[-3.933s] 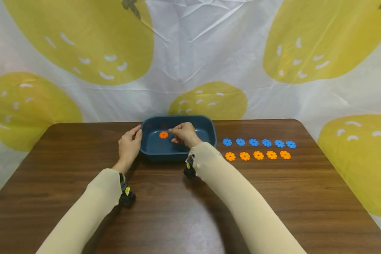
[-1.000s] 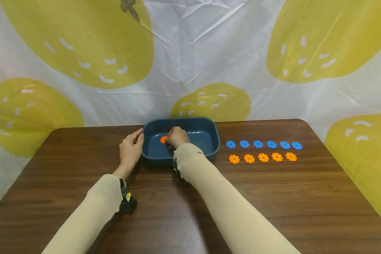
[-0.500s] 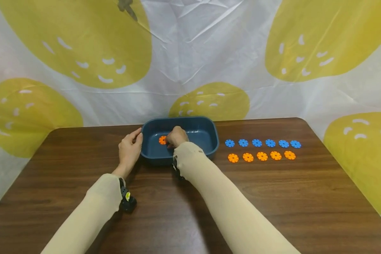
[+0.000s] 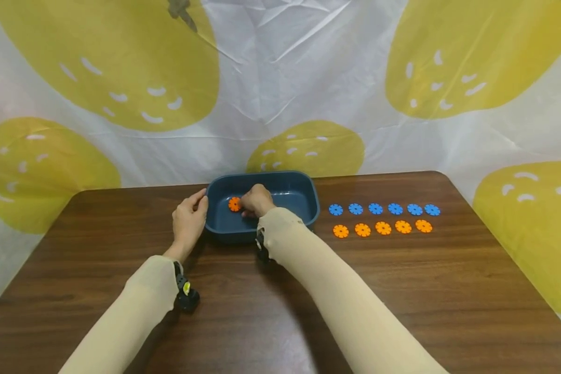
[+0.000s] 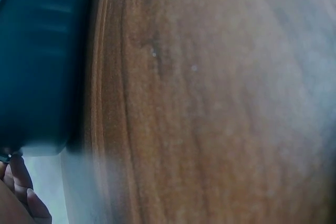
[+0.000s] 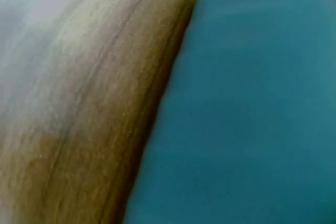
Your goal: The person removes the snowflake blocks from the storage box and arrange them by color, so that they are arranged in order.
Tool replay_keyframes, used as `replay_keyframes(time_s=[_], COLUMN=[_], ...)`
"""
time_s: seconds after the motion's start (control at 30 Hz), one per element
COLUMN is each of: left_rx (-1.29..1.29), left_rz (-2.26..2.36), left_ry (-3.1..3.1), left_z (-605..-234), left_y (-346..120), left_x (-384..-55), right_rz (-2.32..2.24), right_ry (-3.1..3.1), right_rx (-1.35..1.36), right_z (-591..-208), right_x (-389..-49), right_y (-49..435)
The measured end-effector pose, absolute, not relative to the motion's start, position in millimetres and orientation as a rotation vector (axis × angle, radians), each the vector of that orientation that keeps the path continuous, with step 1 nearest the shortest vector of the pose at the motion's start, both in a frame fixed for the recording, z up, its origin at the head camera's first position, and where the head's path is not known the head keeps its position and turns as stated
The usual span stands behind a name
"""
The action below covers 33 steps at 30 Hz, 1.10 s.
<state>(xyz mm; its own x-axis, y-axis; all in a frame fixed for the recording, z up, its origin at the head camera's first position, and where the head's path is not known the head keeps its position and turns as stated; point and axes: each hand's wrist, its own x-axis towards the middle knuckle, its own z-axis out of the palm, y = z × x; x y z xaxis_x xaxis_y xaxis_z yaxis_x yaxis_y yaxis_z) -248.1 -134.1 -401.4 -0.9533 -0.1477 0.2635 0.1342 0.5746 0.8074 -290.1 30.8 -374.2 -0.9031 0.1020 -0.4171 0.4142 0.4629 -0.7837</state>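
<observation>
A dark blue plastic tub (image 4: 287,231) stands at the back of the table, and one orange notched disc (image 4: 234,204) is inside its left half. My right hand (image 4: 258,200) reaches into the tub with curled fingers and pinches the right edge of that disc; the fingertips are partly hidden behind the hand. At the tub's left end, my left hand (image 4: 188,221) holds the rim between thumb and fingers. The left wrist view catches its bent fingers (image 5: 20,179) at the tub's corner. Only the tub's outer wall (image 6: 247,103) and table show in the right wrist view.
Right of the tub lie two rows of flat notched discs, several blue discs (image 4: 375,209) behind and several orange discs (image 4: 383,228) in front. A white cloth (image 4: 280,67) with yellow fruit shapes hangs behind the brown wooden table (image 4: 243,322).
Since half a second ago, the right hand and the orange disc in the tub have shifted slightly left. Earlier, that hand came in from the disc's right. The left hand keeps its place.
</observation>
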Motion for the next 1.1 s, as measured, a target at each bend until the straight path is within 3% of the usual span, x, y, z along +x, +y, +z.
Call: replay_keyframes(time_s=[1.1], left_rx=[0.028], left_rz=[-1.301], left_ry=[-2.522], left_z=[-405.1], left_y=[-147.1], left_x=[-258.0], right_rz=[-1.777], right_ry=[2.276], right_rx=[0.144], right_z=[-333.0], right_x=[-264.7], right_y=[76.6])
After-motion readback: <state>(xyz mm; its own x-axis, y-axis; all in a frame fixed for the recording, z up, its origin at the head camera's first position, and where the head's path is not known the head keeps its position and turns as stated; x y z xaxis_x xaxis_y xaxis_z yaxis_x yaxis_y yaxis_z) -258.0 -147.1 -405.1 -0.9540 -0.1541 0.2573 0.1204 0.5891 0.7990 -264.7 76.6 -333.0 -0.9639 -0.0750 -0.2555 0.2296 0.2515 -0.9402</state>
